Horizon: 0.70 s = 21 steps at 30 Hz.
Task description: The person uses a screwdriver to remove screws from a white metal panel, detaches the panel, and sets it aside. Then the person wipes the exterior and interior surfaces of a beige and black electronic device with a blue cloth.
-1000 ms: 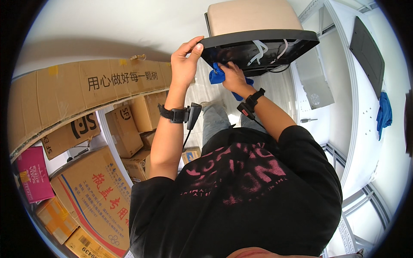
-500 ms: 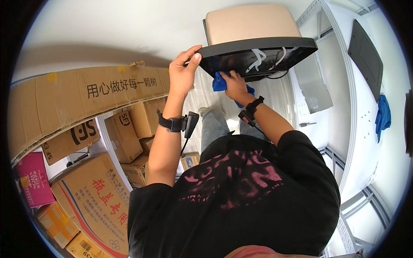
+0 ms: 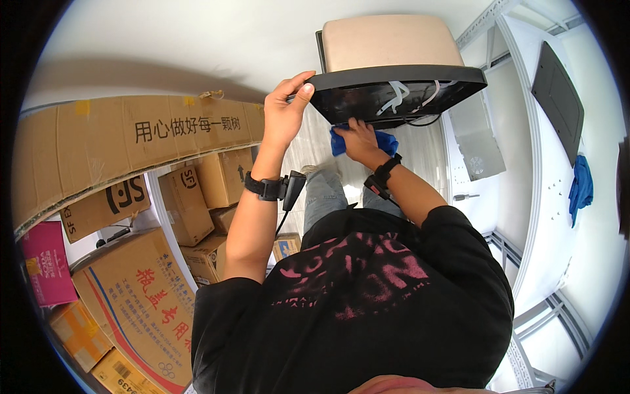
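Observation:
At the far side stands a beige housing [image 3: 392, 44] with a wide black frame [image 3: 400, 73]. Its dark, glossy inside faces me, with pale tubes or cables and a black cord visible. My left hand [image 3: 287, 108] grips the frame's left corner, thumb on the near side and fingers over the top. Beneath the frame, my right hand [image 3: 359, 139] presses a blue cloth [image 3: 386, 142] against the lower edge of the housing. Part of the cloth is hidden under that hand. Both wrists wear black straps with small devices.
Shelves on the left hold cardboard boxes [image 3: 141, 308], with a long carton [image 3: 79, 134] above and a magenta box [image 3: 47, 262]. On the right, a white panel carries a screwdriver [image 3: 466, 197], small screws, a black cover [image 3: 558, 102] and another blue cloth [image 3: 581, 187].
My right hand and the blue cloth have moved down toward me, from the inside of the frame to the lower edge. My left hand keeps its hold on the corner.

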Tool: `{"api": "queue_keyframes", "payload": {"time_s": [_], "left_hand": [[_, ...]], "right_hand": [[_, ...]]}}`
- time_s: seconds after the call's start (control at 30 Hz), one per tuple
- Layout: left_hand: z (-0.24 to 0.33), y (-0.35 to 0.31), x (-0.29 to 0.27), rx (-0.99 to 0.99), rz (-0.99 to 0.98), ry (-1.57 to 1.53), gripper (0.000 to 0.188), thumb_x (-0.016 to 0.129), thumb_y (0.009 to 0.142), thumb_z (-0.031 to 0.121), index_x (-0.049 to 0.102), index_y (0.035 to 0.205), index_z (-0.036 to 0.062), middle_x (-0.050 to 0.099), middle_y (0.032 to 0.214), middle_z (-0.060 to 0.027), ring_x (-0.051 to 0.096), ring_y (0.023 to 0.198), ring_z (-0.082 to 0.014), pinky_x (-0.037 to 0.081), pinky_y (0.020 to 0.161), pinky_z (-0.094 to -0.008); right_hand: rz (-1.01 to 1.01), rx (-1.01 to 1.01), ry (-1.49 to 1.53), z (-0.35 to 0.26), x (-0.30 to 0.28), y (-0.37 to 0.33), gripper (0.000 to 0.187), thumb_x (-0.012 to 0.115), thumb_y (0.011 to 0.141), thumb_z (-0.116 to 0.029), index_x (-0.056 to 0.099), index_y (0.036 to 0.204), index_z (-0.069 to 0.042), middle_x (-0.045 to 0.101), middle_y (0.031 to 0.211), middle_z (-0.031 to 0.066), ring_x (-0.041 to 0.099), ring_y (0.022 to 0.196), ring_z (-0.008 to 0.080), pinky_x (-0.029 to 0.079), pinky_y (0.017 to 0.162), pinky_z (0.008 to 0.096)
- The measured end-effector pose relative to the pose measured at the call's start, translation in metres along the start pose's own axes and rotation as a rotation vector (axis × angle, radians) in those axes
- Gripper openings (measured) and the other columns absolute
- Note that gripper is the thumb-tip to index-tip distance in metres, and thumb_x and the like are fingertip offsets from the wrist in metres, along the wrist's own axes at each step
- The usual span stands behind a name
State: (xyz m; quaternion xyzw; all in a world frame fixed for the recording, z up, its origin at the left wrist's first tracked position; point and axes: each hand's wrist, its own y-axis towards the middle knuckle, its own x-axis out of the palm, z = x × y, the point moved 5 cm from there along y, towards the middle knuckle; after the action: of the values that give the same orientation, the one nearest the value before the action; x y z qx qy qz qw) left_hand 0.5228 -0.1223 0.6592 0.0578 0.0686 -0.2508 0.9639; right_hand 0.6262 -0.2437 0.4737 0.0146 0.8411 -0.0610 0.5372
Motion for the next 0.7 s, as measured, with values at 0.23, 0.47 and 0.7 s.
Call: {"api": "queue_keyframes", "payload": {"time_s": [0.23, 0.47, 0.7], "left_hand": [[0.001, -0.004, 0.001, 0.008, 0.015, 0.032, 0.026, 0.066, 0.088, 0.017, 0.068, 0.112, 0.0075, 0.061, 0.086, -0.0026, 0.054, 0.082, -0.0102, 0.044, 0.080, -0.0249], [0.007, -0.006, 0.004, 0.061, 0.037, 0.056, 0.026, 0.065, 0.089, 0.017, 0.068, 0.112, 0.0076, 0.061, 0.087, -0.0027, 0.055, 0.083, -0.0101, 0.044, 0.080, -0.0250], [0.005, -0.009, 0.006, 0.083, 0.029, 0.058, 0.034, 0.066, 0.088, 0.020, 0.063, 0.120, 0.0059, 0.060, 0.097, -0.0038, 0.055, 0.090, -0.0113, 0.047, 0.078, -0.0247]], "right_hand": [[0.166, 0.114, 0.123, 0.013, -0.009, -0.010, 0.067, 0.064, 0.067, -0.002, 0.050, 0.131, -0.016, 0.045, 0.119, 0.0154, 0.048, 0.108, 0.0374, 0.042, 0.090, 0.0468], [0.137, 0.224, 0.039, 0.000, -0.006, 0.009, 0.057, 0.063, 0.070, -0.003, 0.058, 0.125, -0.017, 0.043, 0.115, 0.0119, 0.047, 0.107, 0.0335, 0.042, 0.087, 0.0445], [0.051, 0.167, -0.125, 0.000, -0.012, 0.002, 0.050, 0.059, 0.078, -0.011, 0.056, 0.127, -0.022, 0.044, 0.110, 0.0109, 0.049, 0.103, 0.0333, 0.041, 0.088, 0.0441]]}}
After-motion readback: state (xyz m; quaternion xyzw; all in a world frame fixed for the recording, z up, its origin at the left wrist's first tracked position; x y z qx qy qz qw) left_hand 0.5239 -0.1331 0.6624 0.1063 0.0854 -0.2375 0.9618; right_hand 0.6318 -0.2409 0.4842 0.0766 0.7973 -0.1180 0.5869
